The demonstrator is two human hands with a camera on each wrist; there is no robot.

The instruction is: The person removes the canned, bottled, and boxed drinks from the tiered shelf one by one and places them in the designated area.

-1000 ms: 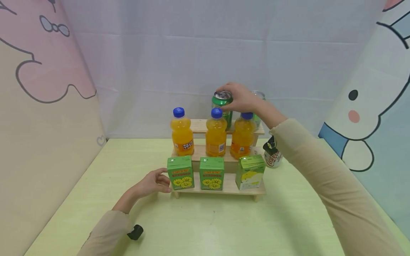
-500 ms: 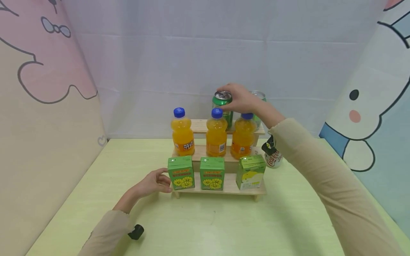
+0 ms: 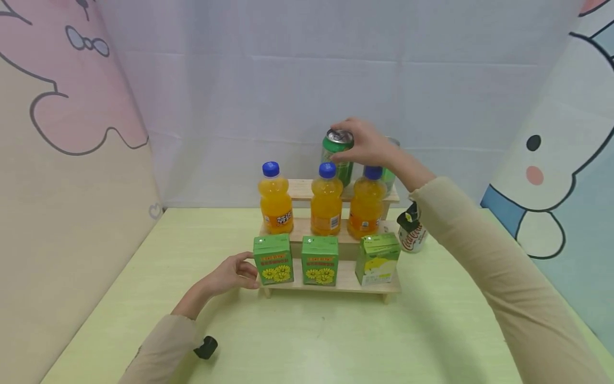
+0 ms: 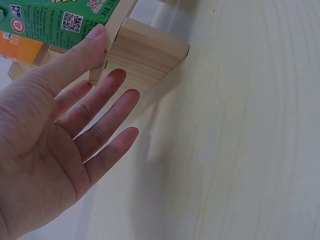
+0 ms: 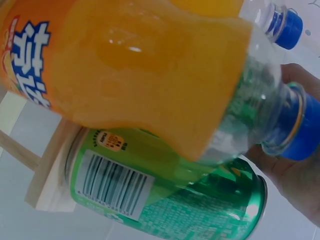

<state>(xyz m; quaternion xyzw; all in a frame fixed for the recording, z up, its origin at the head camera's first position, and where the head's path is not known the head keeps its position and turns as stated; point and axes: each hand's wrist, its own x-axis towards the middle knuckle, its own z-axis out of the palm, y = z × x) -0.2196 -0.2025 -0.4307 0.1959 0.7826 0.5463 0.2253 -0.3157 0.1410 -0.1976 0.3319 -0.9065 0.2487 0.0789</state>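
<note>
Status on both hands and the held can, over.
Right hand grips green can near top. Left hand at left end of shelf. Middle orange bottle in front.

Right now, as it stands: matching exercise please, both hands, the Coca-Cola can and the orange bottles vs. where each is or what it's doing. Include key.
Column 1
1. Right hand
2. Coca-Cola can
3. Left hand
4. Orange bottles

Column 2
A. Beside the leftmost green carton
B. On the middle tier of the stand
C. Gripping a green can near its top
D. On the table, to the right of the stand

Pairs: 1-C, 2-D, 3-A, 4-B
</note>
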